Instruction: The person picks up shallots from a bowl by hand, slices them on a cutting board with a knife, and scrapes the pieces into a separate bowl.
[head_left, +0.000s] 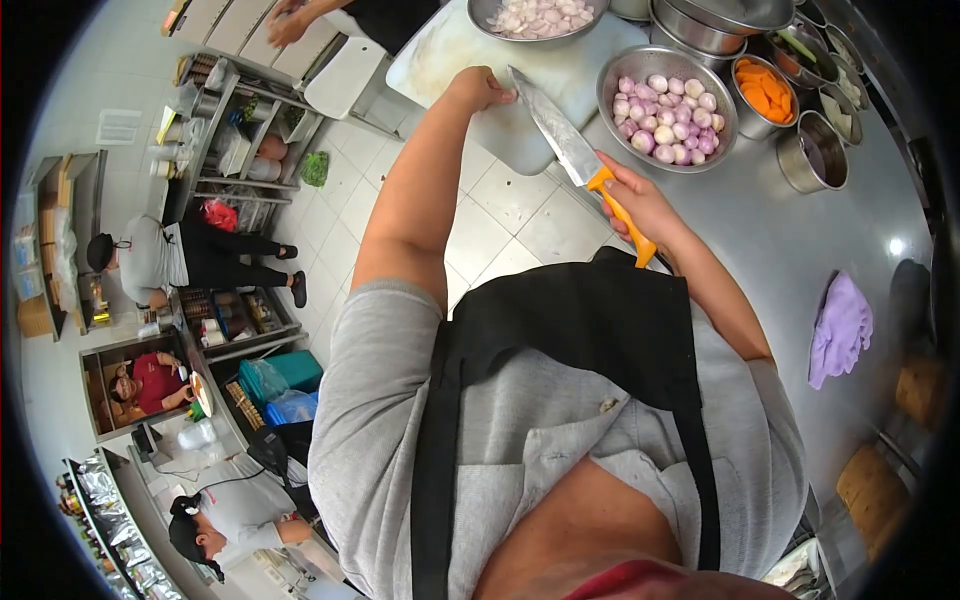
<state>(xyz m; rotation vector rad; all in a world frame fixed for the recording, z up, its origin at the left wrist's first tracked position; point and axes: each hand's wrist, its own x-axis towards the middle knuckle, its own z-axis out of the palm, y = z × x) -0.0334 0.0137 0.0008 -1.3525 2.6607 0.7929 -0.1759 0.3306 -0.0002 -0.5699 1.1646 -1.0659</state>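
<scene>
My right hand (645,207) is wrapped around the orange handle of a kitchen knife (558,130). Its broad blade points up and left, the tip over the white cutting board (430,62). Close to that tip, at the board's edge, my left hand (482,88) has its fingers curled together; what they hold, if anything, is too small to tell. Beside the blade stands a metal bowl of peeled shallots (668,120). Another metal bowl, at the board's far side, holds sliced shallots (540,16).
On the steel table (770,240) are a container of orange carrot pieces (763,92), an empty-looking metal pot (812,155), stacked metal bowls (700,35) and a purple glove (842,330). Co-workers (150,260) stand at the left near shelves. Another person's hands (290,22) show at the top.
</scene>
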